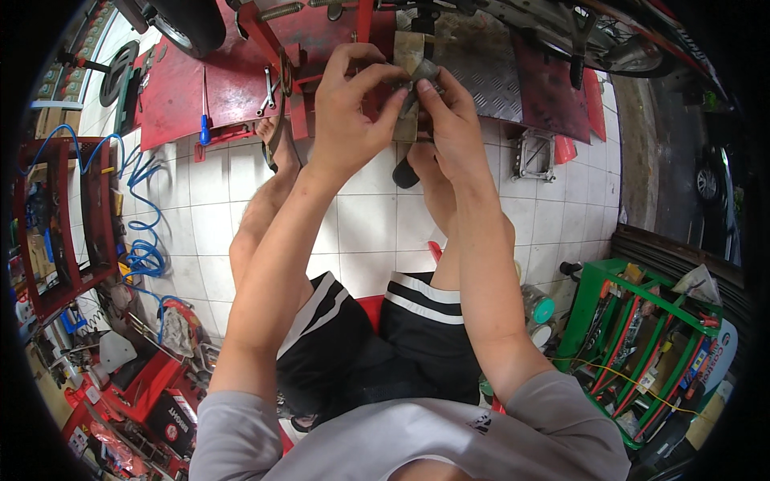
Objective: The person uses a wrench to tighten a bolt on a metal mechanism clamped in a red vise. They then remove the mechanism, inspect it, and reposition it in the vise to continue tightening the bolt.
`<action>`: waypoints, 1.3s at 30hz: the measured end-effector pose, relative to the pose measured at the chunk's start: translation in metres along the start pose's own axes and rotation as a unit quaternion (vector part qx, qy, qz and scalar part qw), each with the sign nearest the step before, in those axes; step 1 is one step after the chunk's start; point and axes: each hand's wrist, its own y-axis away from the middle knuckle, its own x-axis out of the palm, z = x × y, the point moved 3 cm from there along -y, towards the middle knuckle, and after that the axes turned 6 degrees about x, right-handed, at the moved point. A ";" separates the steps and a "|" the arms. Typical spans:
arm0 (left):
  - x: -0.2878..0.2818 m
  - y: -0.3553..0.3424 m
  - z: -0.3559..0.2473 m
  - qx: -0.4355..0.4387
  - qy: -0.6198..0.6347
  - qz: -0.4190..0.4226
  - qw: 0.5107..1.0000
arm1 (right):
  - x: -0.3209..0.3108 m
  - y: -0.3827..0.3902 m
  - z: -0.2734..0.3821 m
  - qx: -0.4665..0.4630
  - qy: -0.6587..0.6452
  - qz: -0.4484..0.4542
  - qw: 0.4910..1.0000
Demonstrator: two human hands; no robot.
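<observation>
Both hands are raised in front of me over the edge of a red work platform (172,100). My right hand (455,112) pinches a small, dark grey metal part (425,70) between thumb and fingers. From the other side, my left hand (357,104) closes its thumb and index finger on the same part; its other fingers are curled. The part's exact kind is too small to tell. Directly behind and below the hands is a worn, yellowish block-like strip (408,50), partly covered by the fingers.
A blue-handled screwdriver (204,128) and spanners (268,92) lie on the platform. A motorcycle wheel (188,28) stands at the far left. To the right are a metal bracket (533,156) and a green tool rack (593,309). A blue coiled hose (144,232) hangs at left.
</observation>
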 end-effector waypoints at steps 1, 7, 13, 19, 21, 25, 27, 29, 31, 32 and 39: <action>0.001 0.001 0.000 -0.035 0.014 0.005 0.999 | 0.000 -0.001 -0.001 -0.007 0.001 -0.002 1.000; -0.001 0.001 0.000 -0.078 0.050 0.010 0.996 | -0.001 -0.001 -0.002 0.001 0.021 -0.001 1.000; -0.001 0.001 0.001 -0.047 0.023 0.035 0.998 | -0.004 0.002 0.008 0.019 0.004 -0.016 1.000; -0.001 0.000 -0.003 -0.036 0.009 0.067 0.997 | -0.008 0.001 0.007 0.012 0.003 -0.003 1.000; 0.000 0.002 -0.003 -0.087 0.050 0.064 0.993 | -0.008 0.000 0.007 0.004 0.025 -0.002 1.000; 0.001 0.004 0.004 -0.118 0.100 0.029 0.988 | -0.004 0.004 0.012 0.020 0.031 -0.013 0.999; 0.000 0.000 -0.003 -0.127 0.101 0.038 0.986 | -0.007 0.002 0.010 0.019 0.019 0.002 1.000; 0.000 0.000 0.000 -0.087 0.070 0.049 0.993 | -0.006 0.002 0.010 0.015 0.008 0.003 1.000; 0.001 0.003 0.005 -0.088 0.084 0.036 0.992 | -0.004 0.002 0.009 0.013 0.006 -0.002 1.000; 0.003 0.003 0.005 -0.108 0.114 0.017 0.988 | -0.004 0.001 0.008 0.012 0.009 -0.007 1.000; 0.000 0.003 0.008 -0.116 0.094 0.051 0.987 | -0.009 -0.003 0.003 0.019 0.029 -0.003 0.999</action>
